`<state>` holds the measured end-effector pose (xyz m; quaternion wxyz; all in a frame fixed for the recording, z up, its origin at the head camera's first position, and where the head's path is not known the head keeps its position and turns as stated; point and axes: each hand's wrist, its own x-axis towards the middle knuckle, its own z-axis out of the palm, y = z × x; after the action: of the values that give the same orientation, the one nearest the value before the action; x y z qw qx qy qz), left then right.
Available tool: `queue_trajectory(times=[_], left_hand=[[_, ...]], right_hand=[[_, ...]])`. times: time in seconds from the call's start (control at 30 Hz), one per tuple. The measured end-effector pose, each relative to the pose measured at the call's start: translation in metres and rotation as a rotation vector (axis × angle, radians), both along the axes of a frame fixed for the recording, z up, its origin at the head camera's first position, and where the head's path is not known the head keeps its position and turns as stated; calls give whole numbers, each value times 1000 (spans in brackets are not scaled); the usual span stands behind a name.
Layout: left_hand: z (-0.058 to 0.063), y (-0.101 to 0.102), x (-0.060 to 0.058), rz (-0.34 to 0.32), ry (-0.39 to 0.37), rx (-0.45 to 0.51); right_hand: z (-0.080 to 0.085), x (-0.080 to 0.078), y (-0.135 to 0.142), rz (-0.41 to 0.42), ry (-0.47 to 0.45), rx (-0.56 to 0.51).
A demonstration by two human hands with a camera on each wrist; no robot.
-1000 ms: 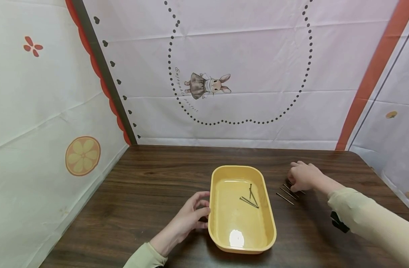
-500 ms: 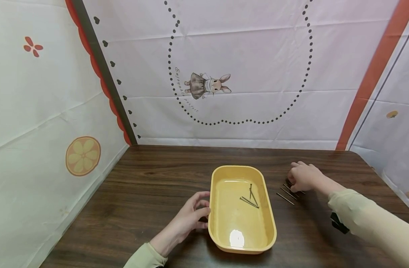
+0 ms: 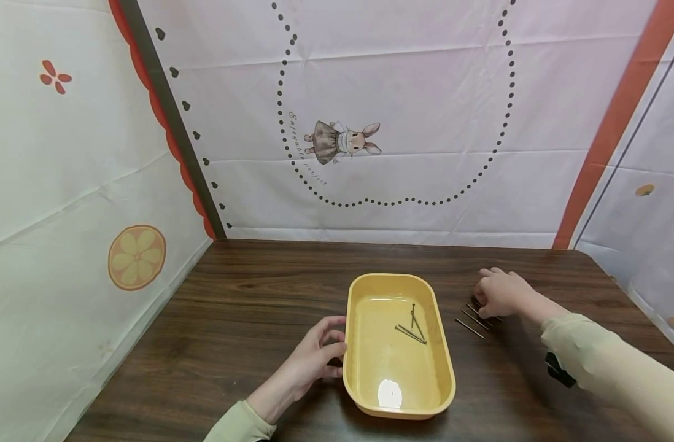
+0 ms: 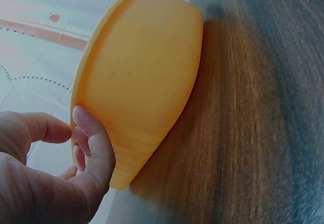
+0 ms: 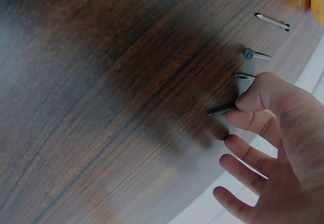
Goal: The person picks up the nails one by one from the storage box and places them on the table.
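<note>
A yellow rectangular tray (image 3: pixel 370 368) stands on the table, with a few long nails (image 3: pixel 418 325) lying inside it toward its right side. My left hand (image 3: pixel 315 353) is at the tray's left side, its fingertips touching the rim and outer wall, as the left wrist view also shows. To the right of the tray, my right hand (image 3: pixel 503 293) is low over the tabletop. Its thumb and index finger pinch a nail (image 5: pixel 221 111), while the other fingers are spread apart. Beside that hand lie more loose nails (image 3: pixel 469 328), partly covered by the fingers in the head view.
The dark wood-grain table (image 3: pixel 248 288) extends around the tray. Behind it hangs a pale cloth (image 3: pixel 425 123) printed with a rabbit and dotted lines, and similar cloth closes off the left and right sides.
</note>
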<state>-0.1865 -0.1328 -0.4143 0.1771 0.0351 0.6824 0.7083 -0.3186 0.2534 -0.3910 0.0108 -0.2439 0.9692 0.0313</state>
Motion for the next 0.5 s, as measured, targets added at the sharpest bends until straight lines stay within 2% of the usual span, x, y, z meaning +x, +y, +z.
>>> queue_trajectory(times=[0.5], left_hand=[[1, 0, 1, 1, 6, -3]], right_hand=[[-1, 3, 1, -9, 20, -31]])
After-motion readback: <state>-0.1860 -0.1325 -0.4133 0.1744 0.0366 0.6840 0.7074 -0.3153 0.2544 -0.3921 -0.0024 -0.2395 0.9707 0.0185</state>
